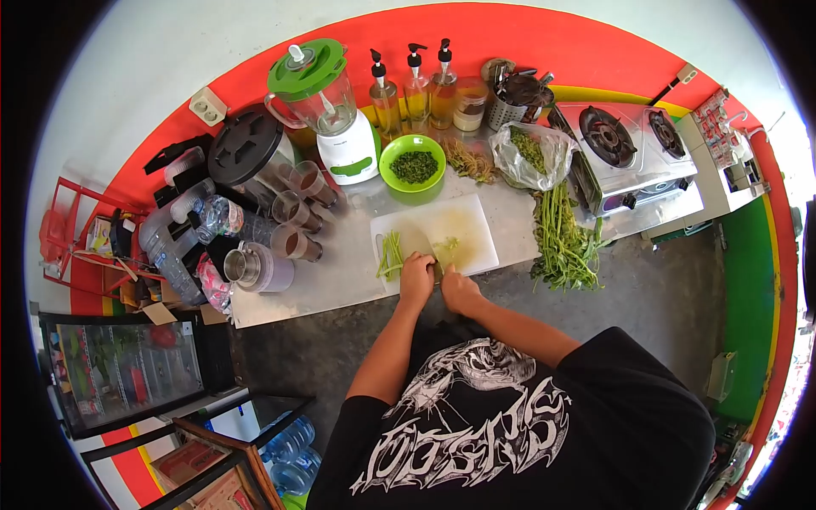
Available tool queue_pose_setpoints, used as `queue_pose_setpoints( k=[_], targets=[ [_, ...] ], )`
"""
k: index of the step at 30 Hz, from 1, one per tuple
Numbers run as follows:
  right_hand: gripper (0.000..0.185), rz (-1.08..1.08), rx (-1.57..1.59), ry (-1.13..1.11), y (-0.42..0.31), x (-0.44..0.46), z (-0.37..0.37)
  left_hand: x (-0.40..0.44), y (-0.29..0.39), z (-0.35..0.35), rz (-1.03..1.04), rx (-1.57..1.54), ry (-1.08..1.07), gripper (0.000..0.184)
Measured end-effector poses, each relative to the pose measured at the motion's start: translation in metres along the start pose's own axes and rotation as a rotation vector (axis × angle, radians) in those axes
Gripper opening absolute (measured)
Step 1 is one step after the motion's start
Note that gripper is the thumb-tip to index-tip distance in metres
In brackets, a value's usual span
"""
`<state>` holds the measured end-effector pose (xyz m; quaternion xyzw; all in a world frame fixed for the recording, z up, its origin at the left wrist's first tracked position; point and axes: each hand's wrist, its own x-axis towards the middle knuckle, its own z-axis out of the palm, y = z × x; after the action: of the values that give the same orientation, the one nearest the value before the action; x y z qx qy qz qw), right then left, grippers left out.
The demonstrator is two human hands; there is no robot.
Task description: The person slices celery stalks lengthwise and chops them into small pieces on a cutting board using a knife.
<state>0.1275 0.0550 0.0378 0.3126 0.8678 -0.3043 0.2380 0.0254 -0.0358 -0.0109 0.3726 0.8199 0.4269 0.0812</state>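
On the white cutting board, my left hand is closed over the near ends of several long green vegetable stems. Close beside it, my right hand is wrapped round a knife; the handle is hidden in the fist and the blade is hard to make out between the hands. A small pile of chopped green stems lies just beyond my right hand. Behind the board, a green bowl holds finely cut dark greens.
A blender, pump bottles and a utensil holder line the wall. Leafy stems hang over the counter's front edge, below a plastic bag of greens. The gas stove stands right; glasses and a flask stand left.
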Motion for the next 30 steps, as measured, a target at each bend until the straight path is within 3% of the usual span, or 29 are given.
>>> queue_pose_setpoints(
  k=[11, 16, 21, 26, 30],
  targets=[
    [0.032, 0.002, -0.022, -0.014, 0.001, -0.009, 0.000, 0.001, 0.003, -0.006, -0.093, -0.018, -0.046, 0.008],
    [0.038, -0.063, -0.019, 0.023, -0.001, 0.017, -0.001, -0.002, 0.001, -0.007, -0.021, 0.058, -0.086, 0.012],
    [0.038, 0.058, 0.028, -0.002, 0.005, -0.007, 0.015, -0.014, -0.001, -0.004, -0.024, 0.136, -0.043, 0.017],
    [0.042, -0.020, 0.021, 0.003, 0.000, 0.024, 0.002, -0.014, 0.001, -0.010, -0.064, 0.161, -0.093, 0.018],
    [0.041, -0.037, 0.011, 0.004, -0.007, -0.001, -0.011, -0.013, 0.001, -0.007, -0.075, 0.189, -0.072, 0.017]
  ],
)
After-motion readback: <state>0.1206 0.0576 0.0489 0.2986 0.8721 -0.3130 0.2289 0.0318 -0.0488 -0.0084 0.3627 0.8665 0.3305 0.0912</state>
